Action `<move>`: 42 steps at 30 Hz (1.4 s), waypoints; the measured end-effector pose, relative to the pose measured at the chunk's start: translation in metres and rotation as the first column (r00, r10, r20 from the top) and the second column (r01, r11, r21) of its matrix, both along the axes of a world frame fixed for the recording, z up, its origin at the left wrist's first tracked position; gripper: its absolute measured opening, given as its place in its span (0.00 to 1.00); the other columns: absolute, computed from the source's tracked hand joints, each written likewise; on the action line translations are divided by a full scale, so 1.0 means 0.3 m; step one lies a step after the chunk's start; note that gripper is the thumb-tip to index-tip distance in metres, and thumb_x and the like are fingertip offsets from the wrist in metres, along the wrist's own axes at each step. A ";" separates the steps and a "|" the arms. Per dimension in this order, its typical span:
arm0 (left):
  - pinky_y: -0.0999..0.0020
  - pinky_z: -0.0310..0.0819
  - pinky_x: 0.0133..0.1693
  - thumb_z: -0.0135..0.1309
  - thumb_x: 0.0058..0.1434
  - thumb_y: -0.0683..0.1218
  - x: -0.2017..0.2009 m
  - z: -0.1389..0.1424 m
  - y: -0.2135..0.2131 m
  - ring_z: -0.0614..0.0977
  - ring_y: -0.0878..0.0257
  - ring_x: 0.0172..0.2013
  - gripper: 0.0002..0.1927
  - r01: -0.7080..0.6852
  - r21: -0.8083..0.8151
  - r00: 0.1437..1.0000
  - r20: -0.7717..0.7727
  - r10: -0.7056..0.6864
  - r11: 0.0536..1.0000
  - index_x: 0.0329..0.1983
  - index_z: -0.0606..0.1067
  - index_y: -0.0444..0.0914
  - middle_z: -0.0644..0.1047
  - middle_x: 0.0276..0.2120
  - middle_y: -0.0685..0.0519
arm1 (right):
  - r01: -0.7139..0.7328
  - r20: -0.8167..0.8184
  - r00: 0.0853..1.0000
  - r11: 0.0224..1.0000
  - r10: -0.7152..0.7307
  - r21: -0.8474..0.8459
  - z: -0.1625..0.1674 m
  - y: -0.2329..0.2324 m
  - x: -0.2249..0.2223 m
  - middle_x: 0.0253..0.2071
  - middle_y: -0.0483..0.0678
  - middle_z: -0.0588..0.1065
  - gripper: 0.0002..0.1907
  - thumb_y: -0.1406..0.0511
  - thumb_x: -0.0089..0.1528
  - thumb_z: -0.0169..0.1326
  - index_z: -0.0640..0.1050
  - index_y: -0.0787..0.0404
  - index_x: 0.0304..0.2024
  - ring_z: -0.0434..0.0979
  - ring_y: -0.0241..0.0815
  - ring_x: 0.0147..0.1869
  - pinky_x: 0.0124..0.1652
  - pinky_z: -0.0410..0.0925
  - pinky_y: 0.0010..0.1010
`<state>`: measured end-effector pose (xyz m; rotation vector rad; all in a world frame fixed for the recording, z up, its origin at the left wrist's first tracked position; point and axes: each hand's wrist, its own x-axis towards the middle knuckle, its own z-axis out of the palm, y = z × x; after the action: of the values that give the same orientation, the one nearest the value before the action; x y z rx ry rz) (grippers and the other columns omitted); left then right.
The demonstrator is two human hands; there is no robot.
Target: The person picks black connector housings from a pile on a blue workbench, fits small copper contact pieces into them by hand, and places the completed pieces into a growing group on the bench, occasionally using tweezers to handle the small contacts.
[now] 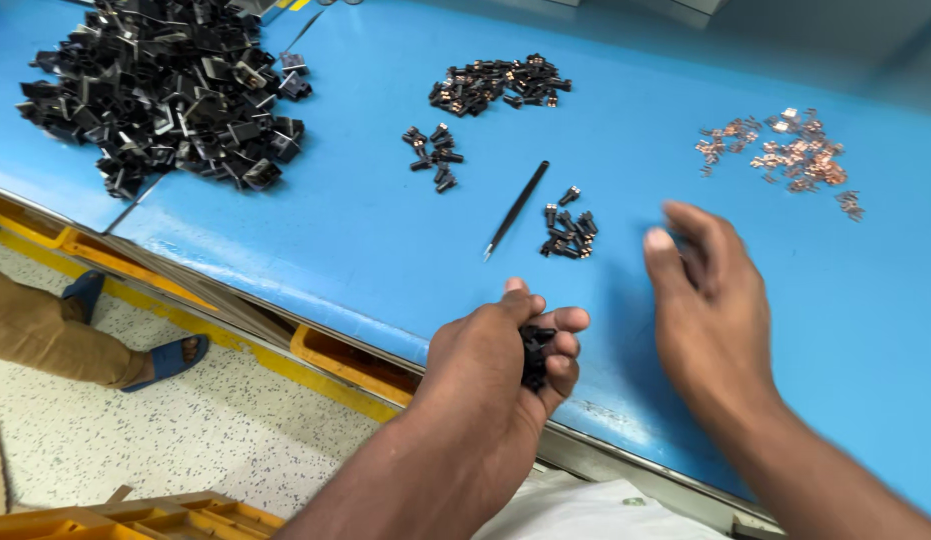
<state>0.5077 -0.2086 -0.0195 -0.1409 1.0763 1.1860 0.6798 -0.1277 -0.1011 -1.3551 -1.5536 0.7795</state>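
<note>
Left hand curled shut around a clump of small black parts, held just off the near edge of the blue surface. Right hand open, fingers spread and blurred, hovering empty over the surface just right of a small cluster of black pieces. Black tweezers lying just left of that cluster. Another small group farther back, a denser batch beyond it, a big heap of black housings at far left, copper bits at far right, well apart.

Best handled, judging from this, by keeping the left grip snug so no part slips off the edge, and bringing the right fingertips in slowly to pinch one piece at a time, clear of the tweezers.
</note>
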 end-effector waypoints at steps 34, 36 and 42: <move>0.74 0.76 0.32 0.47 0.71 0.53 0.053 0.037 0.028 0.75 0.67 0.29 0.17 0.239 0.071 0.970 -0.051 -0.236 0.968 0.39 0.75 0.34 0.76 0.31 0.51 | 0.198 0.730 0.679 0.937 0.081 -0.288 0.090 -0.004 0.380 0.44 0.46 0.78 0.12 0.61 0.64 0.64 0.87 0.53 0.50 0.79 0.41 0.44 0.46 0.74 0.32; 0.75 0.80 0.37 0.50 0.70 0.53 0.057 0.046 0.027 0.79 0.66 0.31 0.17 0.266 0.088 0.963 -0.061 -0.261 0.960 0.39 0.74 0.34 0.78 0.33 0.50 | 0.180 0.543 0.840 0.941 0.005 -0.287 0.067 -0.025 0.406 0.43 0.50 0.79 0.11 0.67 0.62 0.64 0.83 0.60 0.48 0.81 0.41 0.46 0.47 0.75 0.34; 0.75 0.83 0.42 0.53 0.68 0.54 0.054 0.043 0.017 0.80 0.67 0.33 0.16 0.258 0.076 0.966 -0.042 -0.256 0.963 0.39 0.73 0.35 0.78 0.34 0.51 | 0.169 0.234 0.964 0.970 -0.126 -0.174 -0.022 -0.083 0.535 0.43 0.51 0.82 0.17 0.71 0.58 0.63 0.79 0.64 0.49 0.83 0.39 0.49 0.49 0.74 0.34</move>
<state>0.5240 -0.2036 -0.0064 0.0797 1.0377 0.9974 0.8403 -0.1526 -0.1076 -1.7305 -1.5541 0.7190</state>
